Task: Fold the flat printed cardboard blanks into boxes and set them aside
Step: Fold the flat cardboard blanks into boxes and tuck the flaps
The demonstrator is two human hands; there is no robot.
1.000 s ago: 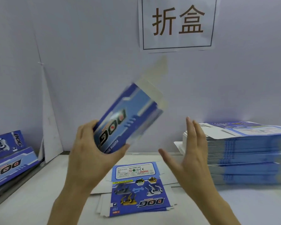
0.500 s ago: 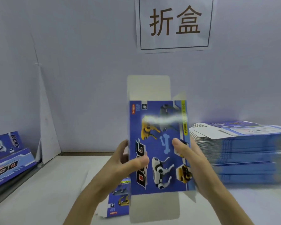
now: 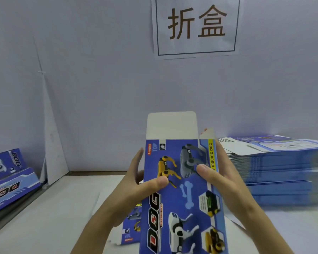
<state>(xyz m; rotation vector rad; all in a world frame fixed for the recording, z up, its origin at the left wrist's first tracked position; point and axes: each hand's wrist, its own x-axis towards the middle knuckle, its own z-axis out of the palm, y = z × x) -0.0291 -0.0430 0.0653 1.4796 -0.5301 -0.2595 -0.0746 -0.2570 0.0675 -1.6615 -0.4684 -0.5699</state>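
wall sign "折盒", held box "DOG", "TOP", "3+ages", "MOVING DOG"

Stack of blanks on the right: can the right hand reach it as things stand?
Likely yes in reach, but not free: the right hand grips the box with the left hand. The stack sits just beyond it, top sheet uncovered, nothing between. It would have to let go first.

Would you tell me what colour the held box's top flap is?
The top flap of the box is plain white; head view.
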